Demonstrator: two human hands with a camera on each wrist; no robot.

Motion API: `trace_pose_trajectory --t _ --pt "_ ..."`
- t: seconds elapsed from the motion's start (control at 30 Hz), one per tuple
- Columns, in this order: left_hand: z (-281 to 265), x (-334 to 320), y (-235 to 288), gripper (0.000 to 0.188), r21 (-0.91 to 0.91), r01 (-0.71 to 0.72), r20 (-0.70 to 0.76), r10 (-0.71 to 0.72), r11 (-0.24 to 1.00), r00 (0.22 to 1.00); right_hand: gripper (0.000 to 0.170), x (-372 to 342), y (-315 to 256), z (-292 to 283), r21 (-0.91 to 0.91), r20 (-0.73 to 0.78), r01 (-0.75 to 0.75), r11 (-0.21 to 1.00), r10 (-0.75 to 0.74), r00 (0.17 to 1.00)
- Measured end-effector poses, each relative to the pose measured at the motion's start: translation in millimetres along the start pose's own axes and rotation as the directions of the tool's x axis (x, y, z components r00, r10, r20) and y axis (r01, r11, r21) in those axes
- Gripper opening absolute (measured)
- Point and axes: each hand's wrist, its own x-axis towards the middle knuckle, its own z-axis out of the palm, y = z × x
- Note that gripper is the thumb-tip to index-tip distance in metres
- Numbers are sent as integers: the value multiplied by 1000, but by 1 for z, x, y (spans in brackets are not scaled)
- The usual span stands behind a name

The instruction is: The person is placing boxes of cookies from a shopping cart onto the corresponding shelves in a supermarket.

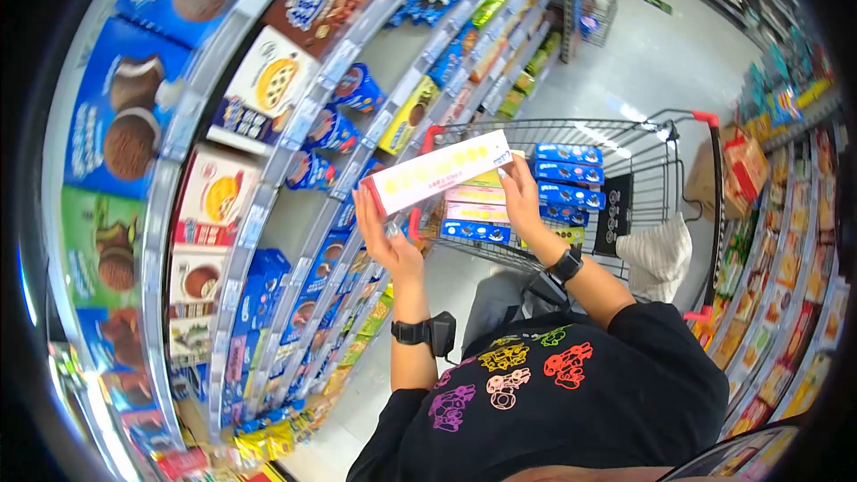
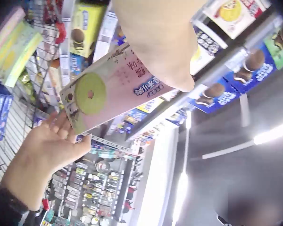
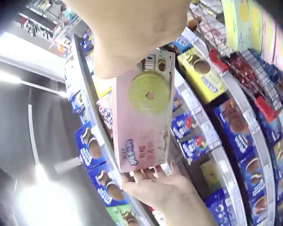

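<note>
A long snack box point(image 1: 442, 170) is held up in front of the body, above the near end of a shopping cart. One narrow side faces the head camera; in the wrist views its broad pink face point(image 2: 114, 87) shows a green ring-shaped cookie. My left hand point(image 1: 390, 239) grips the left end, thumb in front. At the other end my right hand point(image 1: 521, 198) holds the box between thumb and fingers. Under it, the wire cart point(image 1: 643, 147) carries several blue boxes point(image 1: 569, 173), pink boxes point(image 1: 476, 212) and a pale cloth bag point(image 1: 658, 254).
Shelves of cookie boxes point(image 1: 214, 192) rise close on the left. Another stocked shelf point(image 1: 772, 290) runs along the right. Pale floor point(image 1: 665, 58) stretches ahead between them, and a brown carton with red packaging point(image 1: 739, 170) stands beyond the cart handle.
</note>
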Motion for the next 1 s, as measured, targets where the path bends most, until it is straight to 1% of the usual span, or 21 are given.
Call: trace_pose_trajectory --t 0.03,0.07,0.1,0.13,0.17,0.27,0.3,0.33,0.4,0.5,0.57,0.63,0.67,0.73,0.77,0.8,0.83,0.87,0.9,0.93,1.0 --pt "-13 7 17 55 74 -52 -38 55 996 998 31 -7 -10 8 58 34 -4 998 2 999" --pt "-25 11 28 55 129 -102 -10 105 986 994 32 -11 -1 11 256 115 -161 953 135 984" --pt "-37 12 38 56 182 -151 21 149 972 989 35 -14 16 12 420 220 -324 848 251 943" --pt "-47 13 49 57 232 -195 54 188 953 981 37 -19 15 16 541 341 -482 690 343 875" --pt "-56 16 64 54 243 -230 111 209 942 972 48 -29 14 20 499 366 -572 651 440 820" --pt "-78 7 87 44 300 -374 229 315 878 921 52 -59 6 33 571 493 -688 448 484 723" --pt "-86 -1 91 41 289 -374 219 319 881 922 54 -68 -2 36 491 525 -751 441 539 659" --pt "-97 -8 94 45 309 -382 203 332 871 921 55 -76 -9 43 471 566 -758 451 505 652" --pt "-126 -28 97 44 353 -373 153 340 858 928 57 -96 -16 58 430 648 -773 466 437 624" --pt "-176 -54 108 42 444 -361 83 363 820 928 57 -130 -21 83 395 687 -800 451 433 583" --pt "-216 -73 118 44 529 -269 -15 326 805 945 54 -159 -21 98 369 709 -823 432 441 550" --pt "-263 -94 131 50 597 -202 -78 307 776 948 53 -200 -39 114 326 737 -808 491 403 543" --pt "-283 -109 135 50 567 -142 -171 284 812 943 53 -221 -50 122 301 756 -798 521 379 533" --pt "-321 -143 142 50 497 -32 -362 241 867 900 56 -266 -56 134 289 823 -767 573 261 505" --pt "-344 -161 154 49 549 30 -391 225 835 892 57 -290 -57 139 303 852 -750 588 185 489" --pt "-362 -182 161 49 503 128 -514 178 855 839 58 -313 -58 141 317 877 -740 593 112 466" --pt "-381 -203 165 49 447 213 -627 134 869 768 63 -334 -64 144 316 906 -704 636 18 423" --pt "-398 -220 172 49 382 283 -725 95 880 682 64 -355 -71 149 325 912 -666 671 -35 410" --pt "-413 -227 183 45 343 281 -783 107 897 613 65 -375 -79 153 342 913 -625 701 -92 397" --pt "-431 -245 189 42 202 284 -834 13 937 551 67 -394 -88 157 369 909 -582 725 -151 388" --pt "-468 -283 191 36 -86 230 -878 -183 969 442 72 -426 -106 166 368 925 -512 776 -249 288"
